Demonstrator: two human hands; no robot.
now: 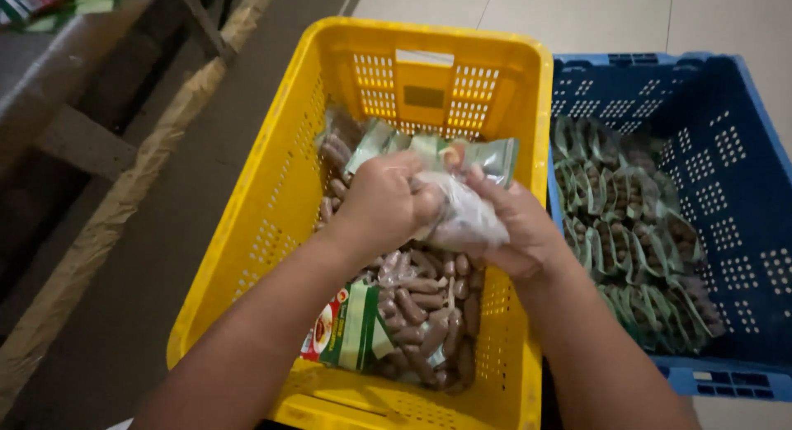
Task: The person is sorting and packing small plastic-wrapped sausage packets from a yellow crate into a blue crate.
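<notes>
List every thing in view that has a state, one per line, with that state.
Left hand: closed on the clear packet.
Right hand: closed on the clear packet.
Clear packet: held over the yellow crate, crumpled in both grips.
Yellow crate: partly filled with loose brown sausage-like pieces and green-labelled packets.
Blue crate: partly filled with rows of packets standing on edge.

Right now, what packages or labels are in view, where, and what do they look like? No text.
Clear plastic pouch with green-and-white header: in both hands' grip, left hand, right hand, above the yellow plastic crate.
Loose packs of brown sausage-like pieces with green, white and red label: in the yellow crate.
Green-topped packs in rows: in the blue plastic crate, right.
Green packets: top-left shelf.
</notes>
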